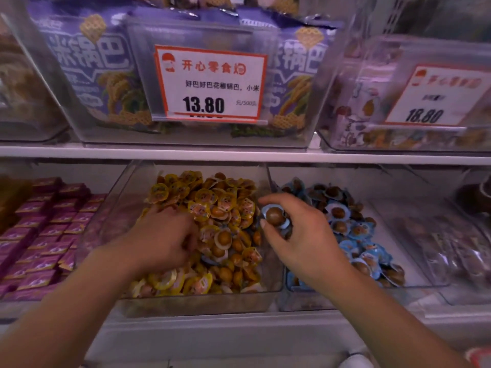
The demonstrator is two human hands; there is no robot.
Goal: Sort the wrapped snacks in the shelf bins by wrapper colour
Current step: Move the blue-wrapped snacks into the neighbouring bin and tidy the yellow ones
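On the lower shelf a clear bin (pixel 202 301) holds a heap of yellow-wrapped snacks (pixel 225 208). To its right, a second clear bin (pixel 300 298) is filled with blue-wrapped snacks (pixel 356 248). My left hand (pixel 164 240) is dug into the yellow heap with curled fingers; what it grips is hidden. Over the divider between the two bins, my right hand (pixel 297 229) pinches a blue-wrapped snack (pixel 276 216) with a round brown centre. One blue wrapper (pixel 212 258) peeks out among the yellow ones near my left fingers.
Purple boxed snacks (pixel 45 229) fill the lower shelf at left. A bin of dark packets (pixel 451 248) stands at far right. Above, a white shelf edge (pixel 239 152) carries bins of purple bags (pixel 87 67) with price tags (pixel 210 83).
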